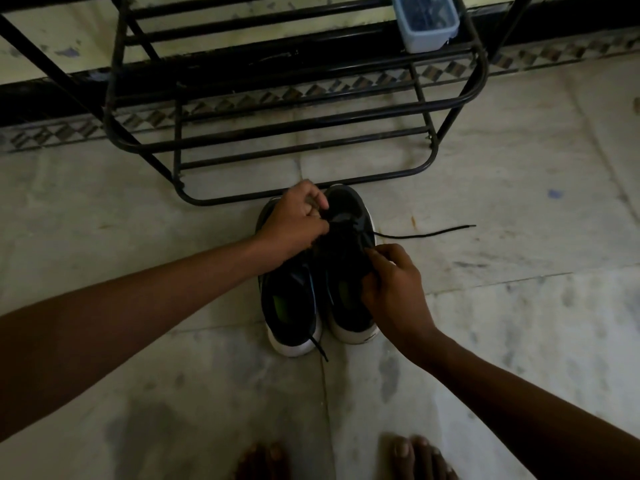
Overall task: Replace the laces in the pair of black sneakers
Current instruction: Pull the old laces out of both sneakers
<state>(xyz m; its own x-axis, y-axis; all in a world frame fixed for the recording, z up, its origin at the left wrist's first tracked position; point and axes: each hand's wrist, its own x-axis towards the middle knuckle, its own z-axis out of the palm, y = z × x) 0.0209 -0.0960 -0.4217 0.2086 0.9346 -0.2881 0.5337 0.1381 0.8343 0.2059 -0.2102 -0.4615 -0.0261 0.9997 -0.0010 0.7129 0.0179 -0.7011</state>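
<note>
Two black sneakers with white soles stand side by side on the floor, toes pointing away from me. My left hand (296, 221) reaches over the left sneaker (291, 306) and pinches the black lace near the toe end of the right sneaker (349, 296). My right hand (393, 289) grips the right sneaker's outer side by the eyelets. One loose end of the right sneaker's lace (426, 233) trails to the right across the floor. A short lace end (320, 348) hangs over the left sneaker's heel.
A black metal shoe rack (277, 126) stands just beyond the sneakers against the wall, with a small blue plastic box (427, 22) on an upper shelf. My bare toes (415, 455) show at the bottom edge. The floor is pale stone tile.
</note>
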